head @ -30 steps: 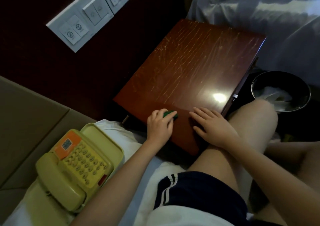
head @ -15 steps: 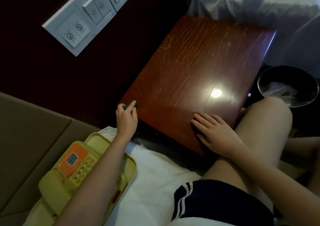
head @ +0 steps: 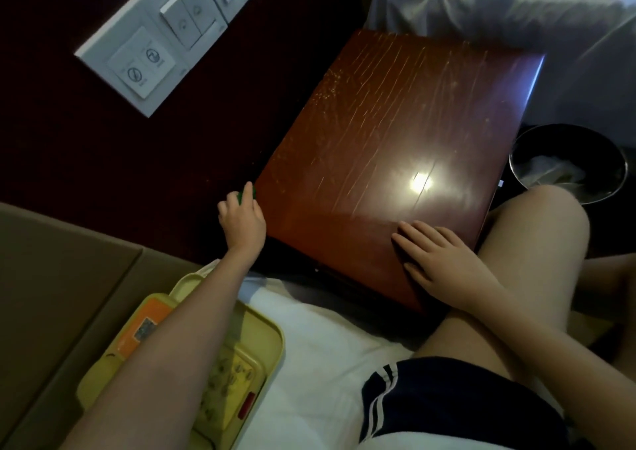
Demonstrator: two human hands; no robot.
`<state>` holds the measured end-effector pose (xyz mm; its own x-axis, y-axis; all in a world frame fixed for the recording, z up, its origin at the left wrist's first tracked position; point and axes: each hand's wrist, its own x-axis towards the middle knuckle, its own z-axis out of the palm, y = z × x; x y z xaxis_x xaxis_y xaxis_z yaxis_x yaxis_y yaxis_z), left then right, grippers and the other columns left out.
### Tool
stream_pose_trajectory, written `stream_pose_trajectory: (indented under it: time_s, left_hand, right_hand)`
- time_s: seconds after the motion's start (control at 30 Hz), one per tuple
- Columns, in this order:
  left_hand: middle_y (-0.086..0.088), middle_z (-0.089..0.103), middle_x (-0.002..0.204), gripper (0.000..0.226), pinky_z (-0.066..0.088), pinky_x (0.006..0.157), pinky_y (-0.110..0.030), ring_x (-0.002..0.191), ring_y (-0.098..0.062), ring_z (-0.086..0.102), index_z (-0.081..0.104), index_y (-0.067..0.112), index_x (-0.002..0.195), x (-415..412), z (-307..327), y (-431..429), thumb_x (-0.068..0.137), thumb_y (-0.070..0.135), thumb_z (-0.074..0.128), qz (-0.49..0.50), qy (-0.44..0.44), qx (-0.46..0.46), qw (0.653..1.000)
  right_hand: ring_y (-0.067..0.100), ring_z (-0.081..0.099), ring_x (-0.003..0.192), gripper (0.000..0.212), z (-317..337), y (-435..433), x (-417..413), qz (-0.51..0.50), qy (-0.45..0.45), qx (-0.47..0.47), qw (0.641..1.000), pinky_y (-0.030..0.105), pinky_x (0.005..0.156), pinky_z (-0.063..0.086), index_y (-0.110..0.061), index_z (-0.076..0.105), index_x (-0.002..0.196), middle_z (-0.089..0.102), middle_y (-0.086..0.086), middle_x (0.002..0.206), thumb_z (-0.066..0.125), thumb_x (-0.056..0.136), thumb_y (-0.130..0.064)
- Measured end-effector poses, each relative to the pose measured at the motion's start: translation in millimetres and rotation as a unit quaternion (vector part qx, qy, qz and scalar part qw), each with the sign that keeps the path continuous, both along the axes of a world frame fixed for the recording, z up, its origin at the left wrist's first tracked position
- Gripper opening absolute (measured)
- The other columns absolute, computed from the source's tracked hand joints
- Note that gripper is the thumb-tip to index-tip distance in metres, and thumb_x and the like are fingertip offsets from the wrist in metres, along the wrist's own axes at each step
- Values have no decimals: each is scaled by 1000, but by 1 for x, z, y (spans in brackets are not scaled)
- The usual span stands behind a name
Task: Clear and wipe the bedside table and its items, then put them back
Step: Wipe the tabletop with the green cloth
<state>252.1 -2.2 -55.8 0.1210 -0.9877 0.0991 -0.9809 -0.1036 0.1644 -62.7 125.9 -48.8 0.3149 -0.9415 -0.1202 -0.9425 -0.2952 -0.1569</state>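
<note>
1. I wear dark navy shorts [head: 447,405], in the lower right of the frame.
2. Two thin white stripes [head: 378,403] run down their side and curve along the hem.
3. A strip of white cloth [head: 395,444], seemingly my top, shows at the bottom edge.
4. From my left hand [head: 242,215] and right hand [head: 444,260], both forearms are bare back to the frame's lower edge.
5. My thigh [head: 499,294] is bare beyond the shorts.

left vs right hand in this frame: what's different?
The left hand curls round a small green wiping pad; the right hand holds nothing. Left hand's fingers are curled, right hand's lie flat and straight. Left hand is at the bedside table's left edge; right hand rests on its top. Both are at the table.
</note>
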Motion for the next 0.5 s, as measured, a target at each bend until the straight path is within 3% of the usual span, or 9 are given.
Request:
stream_pose_trajectory:
  time_s: [0.23,0.37,0.5]
  left_hand:
    - [-14,48,131,40,33,96,-39,118,-30,39,49,6,134,-27,-2,30,97,18,40,-81,73,10,994]
    - [-12,36,144,54,27,103,-37,124,-29,32,37,11,143,-40,8,55,94,27,22,-195,76,105,972]
    - [-2,23,152,46,28,106,-34,132,-24,22,25,21,149,-41,13,68,103,23,29,-288,42,184,939]
  right_hand:
    - [29,60,113,55,-6,5,2,0,13,-18,1000,46,88,49,-14,59,125,61,9,126,32,86,-40]
    - [30,60,112,55,-3,7,3,-12,11,-9,1000,45,87,50,-14,59,126,61,9,126,32,86,-40]
    - [27,46,129,62,-5,11,4,-28,-22,5,999,43,100,40,-20,40,142,46,6,142,23,87,-44]
